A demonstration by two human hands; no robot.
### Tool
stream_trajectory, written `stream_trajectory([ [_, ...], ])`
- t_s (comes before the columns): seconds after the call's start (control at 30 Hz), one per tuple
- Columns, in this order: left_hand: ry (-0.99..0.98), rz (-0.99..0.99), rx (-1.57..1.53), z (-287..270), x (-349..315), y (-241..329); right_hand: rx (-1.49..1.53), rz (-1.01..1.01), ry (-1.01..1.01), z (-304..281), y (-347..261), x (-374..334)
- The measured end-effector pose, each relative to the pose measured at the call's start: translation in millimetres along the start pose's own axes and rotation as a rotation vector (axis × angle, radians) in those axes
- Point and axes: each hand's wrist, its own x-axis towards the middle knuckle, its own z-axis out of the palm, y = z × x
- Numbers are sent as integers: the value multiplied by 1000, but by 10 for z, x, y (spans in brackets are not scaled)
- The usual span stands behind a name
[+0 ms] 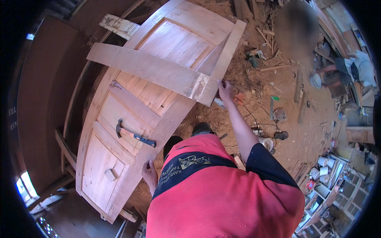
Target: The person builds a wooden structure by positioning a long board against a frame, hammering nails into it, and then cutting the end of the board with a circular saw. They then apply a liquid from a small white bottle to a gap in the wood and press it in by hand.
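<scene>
A large panelled wooden door with a curved outer edge lies before me. Across its far half rests a corner of two joined boards: a long wooden board and a shorter wooden strip. My right hand is closed at the outer edge of the strip, close to the joint. My left hand is beside the door's near edge, its fingers loosely bent and apart with nothing visible in them. A claw hammer with a dark blue grip lies on the door. Nearer me, a small wood block sits on a panel.
A pale board end juts out beneath the door at the far left. Sawdust, offcuts and a dark power tool lie on the ground to the right. A person, blurred, is at the far right. Shelves with several containers stand at right.
</scene>
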Motion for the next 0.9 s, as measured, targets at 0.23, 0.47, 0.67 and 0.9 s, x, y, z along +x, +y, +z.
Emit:
stream_trajectory([
  [0.23,-69,386,-291,80,290,570,396,185,-148,4,-425,-518],
  [0.47,-638,22,-1199,310,1084,1526,602,210,-503,152,-982,-1777],
  [0.67,-971,214,-1596,-105,1147,2415,465,-75,-691,5,-1321,-2503],
  [0.9,-756,301,-1593,-69,1108,2819,-447,-797,-29,-226,-1704,-2450],
])
